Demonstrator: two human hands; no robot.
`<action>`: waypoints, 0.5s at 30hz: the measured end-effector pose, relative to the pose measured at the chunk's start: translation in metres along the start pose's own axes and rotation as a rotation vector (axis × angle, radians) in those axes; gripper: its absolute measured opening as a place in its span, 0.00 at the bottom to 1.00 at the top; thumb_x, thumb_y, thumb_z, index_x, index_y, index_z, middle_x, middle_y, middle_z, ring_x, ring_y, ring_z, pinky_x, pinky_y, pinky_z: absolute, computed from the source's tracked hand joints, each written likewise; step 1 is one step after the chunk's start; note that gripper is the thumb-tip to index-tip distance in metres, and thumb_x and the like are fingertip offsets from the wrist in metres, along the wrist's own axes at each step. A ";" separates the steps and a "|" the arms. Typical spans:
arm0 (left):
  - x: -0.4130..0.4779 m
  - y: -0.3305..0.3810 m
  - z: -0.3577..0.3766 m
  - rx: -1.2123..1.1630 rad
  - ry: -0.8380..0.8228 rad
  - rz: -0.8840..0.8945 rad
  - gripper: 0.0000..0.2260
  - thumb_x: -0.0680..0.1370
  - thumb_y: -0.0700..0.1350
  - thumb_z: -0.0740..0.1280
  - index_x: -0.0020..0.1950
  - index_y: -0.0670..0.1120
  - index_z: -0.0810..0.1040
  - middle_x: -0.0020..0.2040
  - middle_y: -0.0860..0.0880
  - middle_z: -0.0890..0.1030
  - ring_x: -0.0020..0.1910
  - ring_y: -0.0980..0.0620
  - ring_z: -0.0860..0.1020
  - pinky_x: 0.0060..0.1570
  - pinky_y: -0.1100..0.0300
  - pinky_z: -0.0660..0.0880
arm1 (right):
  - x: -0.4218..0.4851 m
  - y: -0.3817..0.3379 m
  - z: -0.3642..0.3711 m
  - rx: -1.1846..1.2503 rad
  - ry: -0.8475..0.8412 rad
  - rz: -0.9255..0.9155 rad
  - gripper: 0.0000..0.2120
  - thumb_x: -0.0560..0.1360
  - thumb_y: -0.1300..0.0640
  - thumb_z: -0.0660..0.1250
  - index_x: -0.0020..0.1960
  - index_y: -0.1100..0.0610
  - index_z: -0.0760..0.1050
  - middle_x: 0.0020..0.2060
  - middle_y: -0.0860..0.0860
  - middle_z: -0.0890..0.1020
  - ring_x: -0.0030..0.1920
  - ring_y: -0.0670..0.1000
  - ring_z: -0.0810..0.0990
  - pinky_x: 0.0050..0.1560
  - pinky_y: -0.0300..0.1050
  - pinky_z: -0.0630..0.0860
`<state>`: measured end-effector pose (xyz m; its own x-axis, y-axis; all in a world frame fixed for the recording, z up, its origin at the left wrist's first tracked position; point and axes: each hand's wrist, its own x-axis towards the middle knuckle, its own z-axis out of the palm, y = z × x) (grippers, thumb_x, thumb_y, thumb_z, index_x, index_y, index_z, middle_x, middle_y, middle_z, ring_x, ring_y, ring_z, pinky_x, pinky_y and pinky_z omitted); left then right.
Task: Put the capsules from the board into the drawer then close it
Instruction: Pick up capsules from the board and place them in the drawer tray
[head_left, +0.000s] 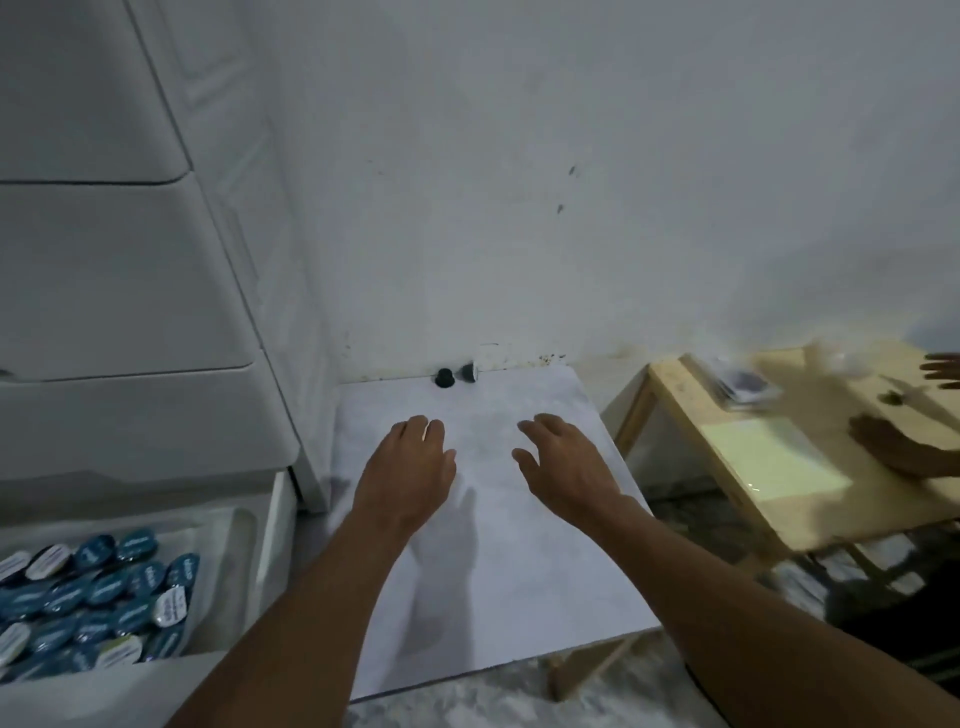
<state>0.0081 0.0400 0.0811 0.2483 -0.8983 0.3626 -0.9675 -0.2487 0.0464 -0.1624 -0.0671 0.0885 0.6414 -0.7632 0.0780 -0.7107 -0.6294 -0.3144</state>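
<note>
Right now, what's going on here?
A person reaches over the white board with the left hand and right hand, both empty, fingers relaxed. At the board's far edge by the wall sit a dark capsule and a second capsule, neither touched yet. The drawer at lower left is open and holds many blue and white capsules. At the right, another person's hand rests on a wooden table.
</note>
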 end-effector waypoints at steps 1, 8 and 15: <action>0.005 0.000 0.004 0.009 -0.009 -0.011 0.12 0.66 0.45 0.76 0.44 0.41 0.80 0.40 0.44 0.81 0.36 0.46 0.80 0.35 0.59 0.77 | 0.010 0.005 0.002 0.005 -0.016 -0.023 0.21 0.80 0.50 0.59 0.70 0.56 0.67 0.67 0.54 0.72 0.65 0.56 0.71 0.63 0.49 0.70; 0.059 -0.022 0.034 0.118 0.001 0.008 0.03 0.68 0.45 0.71 0.36 0.46 0.80 0.34 0.51 0.80 0.31 0.54 0.78 0.26 0.65 0.72 | 0.085 0.020 0.027 0.052 -0.074 -0.091 0.20 0.80 0.50 0.59 0.70 0.56 0.68 0.67 0.54 0.73 0.64 0.56 0.72 0.63 0.48 0.70; 0.123 -0.050 0.110 0.040 -0.117 0.024 0.08 0.76 0.42 0.61 0.40 0.43 0.77 0.37 0.45 0.77 0.33 0.48 0.76 0.31 0.58 0.75 | 0.161 0.038 0.053 0.047 -0.160 -0.059 0.21 0.79 0.51 0.60 0.70 0.56 0.68 0.66 0.54 0.73 0.64 0.56 0.72 0.63 0.48 0.71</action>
<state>0.0922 -0.0978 0.0206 0.2311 -0.9396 0.2524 -0.9711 -0.2386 0.0008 -0.0712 -0.2061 0.0392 0.7222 -0.6897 -0.0524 -0.6584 -0.6623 -0.3575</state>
